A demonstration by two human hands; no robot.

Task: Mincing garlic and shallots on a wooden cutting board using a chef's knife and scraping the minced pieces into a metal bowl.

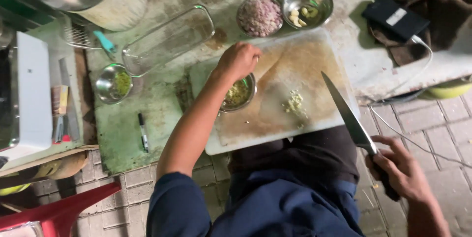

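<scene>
1. The right hand [400, 168] is closed around the dark handle of a large knife [346, 111], held off the near right corner of the table [147, 119], above the paved floor [427, 119].
2. The knife's long axis runs diagonally: handle near the person, blade tip pointing up and away over the right edge of the white cutting board [275, 119].
3. The left hand [239, 60] hovers with its fingers bunched together over a small steel bowl [239, 93] of chopped yellowish bits, standing on the left part of the board; whether it pinches anything cannot be told.
4. A small heap of minced pale bits [295, 103] lies on the board, right of that bowl.
5. At the far edge stand a bowl of chopped pinkish onion [259, 16] and a bowl of peeled cloves [308, 6].
6. An empty glass dish [169, 38] lies left of the board, with another small bowl [114, 83] and a black marker pen [143, 132] nearer the left edge.
7. A dark flat device with a white label [396, 18] lies on brown cloth at the far right, a cable running from it.
</scene>
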